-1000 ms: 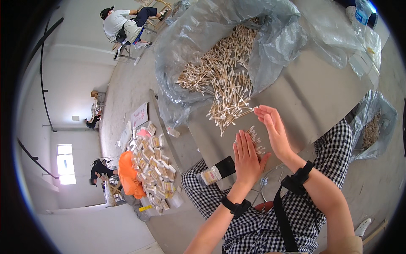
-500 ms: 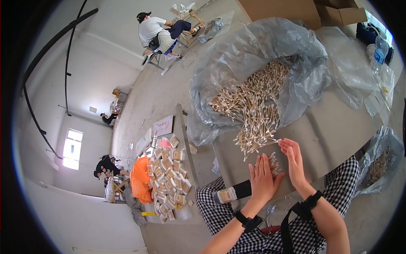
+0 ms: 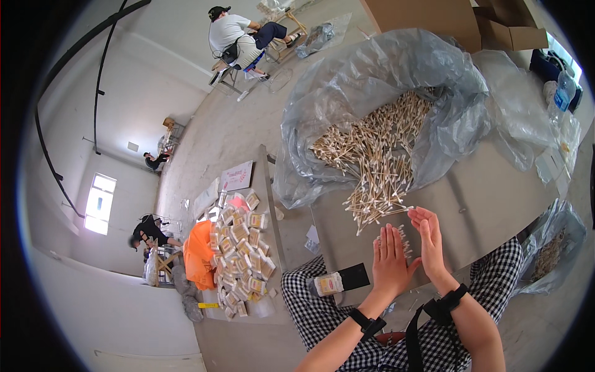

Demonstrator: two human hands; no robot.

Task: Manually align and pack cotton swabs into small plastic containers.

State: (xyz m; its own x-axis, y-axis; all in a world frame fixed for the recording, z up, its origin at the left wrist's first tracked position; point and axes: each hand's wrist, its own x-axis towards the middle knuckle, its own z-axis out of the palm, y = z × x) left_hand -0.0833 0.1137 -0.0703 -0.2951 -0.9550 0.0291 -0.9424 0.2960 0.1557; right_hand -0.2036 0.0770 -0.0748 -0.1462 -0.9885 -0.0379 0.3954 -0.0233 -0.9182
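A small row of cotton swabs (image 3: 405, 242) lies on the grey tabletop between my hands, mostly covered. My left hand (image 3: 393, 263) rests flat over its left side, fingers straight and together. Upright on its edge, my right hand (image 3: 430, 240) stands at the right of the row, fingers stretched and slightly bent, thumb near the left one. Just beyond my fingertips, a loose heap of cotton swabs (image 3: 378, 167) spills out of a big clear plastic bag (image 3: 384, 56). By my left forearm, a filled pack of swabs (image 3: 328, 284) lies beside a black flat piece (image 3: 355, 277).
Many packed swab boxes (image 3: 243, 254) pile on a side table at left, beside an orange bag (image 3: 199, 255). Cardboard boxes (image 3: 427, 22) stand behind the large bag. Another bag of swabs (image 3: 548, 255) sits low at right. Another person (image 3: 232, 37) sits farther off.
My left hand has slid right over the row of swabs, covering more of it and closing toward my right hand. The right hand has barely moved; the whole view has shifted slightly.
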